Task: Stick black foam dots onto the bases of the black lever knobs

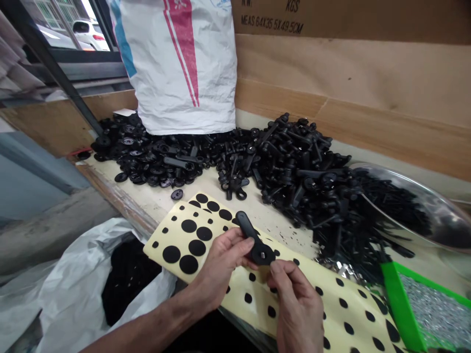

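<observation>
Fingers [241, 245] of the left hand [221, 267] are pinching the stem of a black lever [253, 240], with the thumb lying along its top. The fingers [281, 269] of the right hand [298, 306] are drawn together and nipping the near rim of its round end. Both hands are holding the lever just above a yellow sticker sheet [316, 282], which is lying along the near edge of the counter [213, 189].

To my eye, the work is going best with the left hand gripping the stem firmly, so the round end is staying level, and with the right fingertips working only at the rim, so the recess is staying in sight.

The lever is looking matte and moulded, with a slim rounded stem widening into a disc that has a small slot at its middle.

Beyond the sheet, a pile of black parts [301, 166] is spreading towards the far edge, under a white sack [180, 63]. A green tray [397, 294] and a clear bowl [423, 196] are sitting at the right end.
</observation>
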The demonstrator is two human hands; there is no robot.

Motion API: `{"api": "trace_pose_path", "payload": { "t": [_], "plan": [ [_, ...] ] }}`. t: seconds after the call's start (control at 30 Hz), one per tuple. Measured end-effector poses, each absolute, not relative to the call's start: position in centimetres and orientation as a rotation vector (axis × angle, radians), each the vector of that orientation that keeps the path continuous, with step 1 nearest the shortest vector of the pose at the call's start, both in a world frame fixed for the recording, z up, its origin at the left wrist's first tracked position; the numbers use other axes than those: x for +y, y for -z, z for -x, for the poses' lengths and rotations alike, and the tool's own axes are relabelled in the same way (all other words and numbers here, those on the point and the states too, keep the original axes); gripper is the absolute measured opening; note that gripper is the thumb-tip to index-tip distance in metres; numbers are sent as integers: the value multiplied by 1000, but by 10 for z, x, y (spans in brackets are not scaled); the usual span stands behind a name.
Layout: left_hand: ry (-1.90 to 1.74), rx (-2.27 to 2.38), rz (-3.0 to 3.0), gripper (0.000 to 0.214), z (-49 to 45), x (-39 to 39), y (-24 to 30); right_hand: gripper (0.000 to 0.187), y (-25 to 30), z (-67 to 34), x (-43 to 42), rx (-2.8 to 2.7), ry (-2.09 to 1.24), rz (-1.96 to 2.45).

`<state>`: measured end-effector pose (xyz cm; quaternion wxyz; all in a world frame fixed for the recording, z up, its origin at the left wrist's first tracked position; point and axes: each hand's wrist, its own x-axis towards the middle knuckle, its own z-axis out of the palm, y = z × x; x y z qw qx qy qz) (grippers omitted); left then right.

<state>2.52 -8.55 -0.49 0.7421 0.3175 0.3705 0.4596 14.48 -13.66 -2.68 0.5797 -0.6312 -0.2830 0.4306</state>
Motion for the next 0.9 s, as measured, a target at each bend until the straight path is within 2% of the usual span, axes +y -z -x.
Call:
{"api": "trace_pose_path", "payload": {
  "t": [0.9],
  "plan": [
    [-994, 823, -709, 22, -25, -86, 4, 33, 28, -145, -136, -657, -1072, 1470]
  ]
}}
